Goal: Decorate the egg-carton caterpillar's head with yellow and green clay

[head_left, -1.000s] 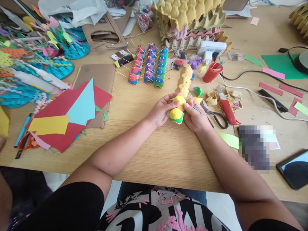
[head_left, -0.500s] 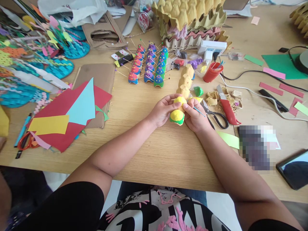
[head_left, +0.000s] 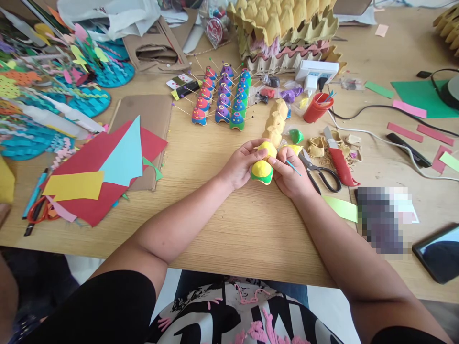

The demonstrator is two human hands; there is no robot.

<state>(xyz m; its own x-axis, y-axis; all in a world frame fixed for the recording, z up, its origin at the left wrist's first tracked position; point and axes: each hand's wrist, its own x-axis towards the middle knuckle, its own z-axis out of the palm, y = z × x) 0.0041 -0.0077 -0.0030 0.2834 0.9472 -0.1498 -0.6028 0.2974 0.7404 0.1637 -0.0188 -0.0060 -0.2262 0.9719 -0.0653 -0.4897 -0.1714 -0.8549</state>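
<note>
My left hand (head_left: 241,165) is closed around the left side of an egg-carton strip (head_left: 275,125). The strip's near bumps wear yellow clay (head_left: 263,168) with green along the front rim. Its far bumps are bare tan pulp. My right hand (head_left: 292,176) is closed too, thumb and fingertips against the yellow clay from the right. A thin blue stick (head_left: 293,167) juts out from between its fingers. Just beyond my right hand are a lump of green clay (head_left: 296,135) and yellow clay in a wrapper (head_left: 296,148).
Black-handled scissors (head_left: 324,177) and a red-handled knife (head_left: 339,160) lie right of my hands, beside carton scraps. Rows of painted carton caterpillars (head_left: 223,113) stand behind. A red cup (head_left: 317,108), a power strip (head_left: 319,71) and stacked egg trays (head_left: 283,24) are farther back. Coloured paper (head_left: 122,157) lies left.
The strip has shifted slightly left and its far end has come a little nearer. The blue stick has moved slightly left with my right hand. Both hands keep their grip.
</note>
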